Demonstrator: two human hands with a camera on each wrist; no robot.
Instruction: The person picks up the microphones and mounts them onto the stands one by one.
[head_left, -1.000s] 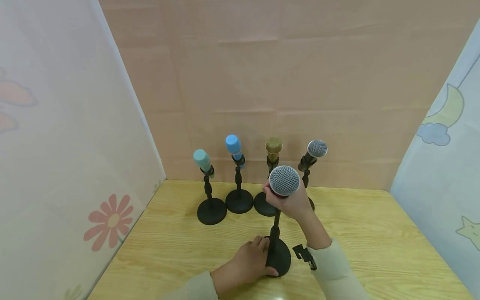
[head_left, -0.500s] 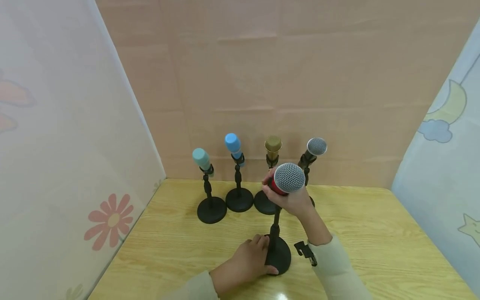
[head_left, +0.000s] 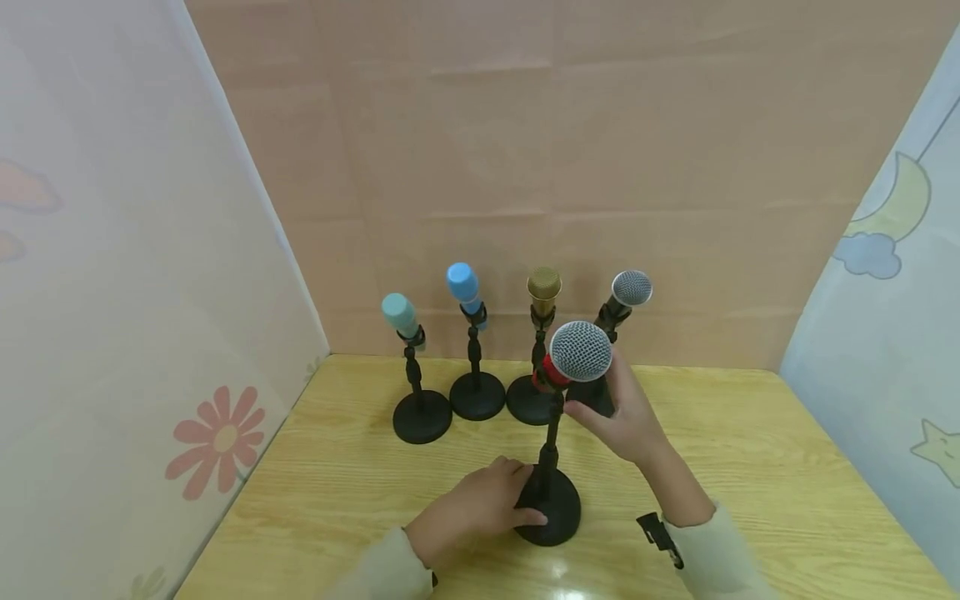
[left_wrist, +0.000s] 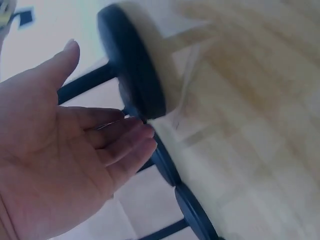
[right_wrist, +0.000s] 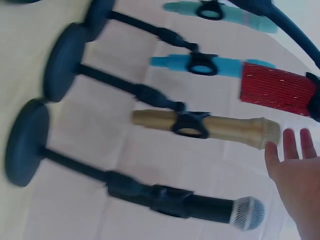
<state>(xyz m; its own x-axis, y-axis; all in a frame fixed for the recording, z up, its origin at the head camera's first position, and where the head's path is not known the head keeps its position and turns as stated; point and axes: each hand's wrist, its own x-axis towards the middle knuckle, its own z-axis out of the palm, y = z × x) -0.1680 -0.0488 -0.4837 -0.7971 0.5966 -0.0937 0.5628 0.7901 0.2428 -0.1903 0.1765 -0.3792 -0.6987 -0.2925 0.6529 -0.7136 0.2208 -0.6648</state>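
A red microphone with a silver mesh head sits tilted in the clip of a black desk stand, nearest to me. Its ridged red body shows in the right wrist view. My left hand is at the left side of the round base, thumb and fingers spread around its edge; the left wrist view shows those fingers loosely extended beside the base. To the right of the microphone is my right hand, fingers apart and holding nothing, partly behind the microphone's head in the head view.
Behind stand a teal microphone, a blue microphone, a gold microphone and a black microphone with a silver head, each on a black stand. A brown paper backdrop rises at the back of the wooden table.
My right hand has let go of the red microphone and drawn back to the right. My left hand has loosened and shifted slightly left at the base. The microphone stays on its stand.
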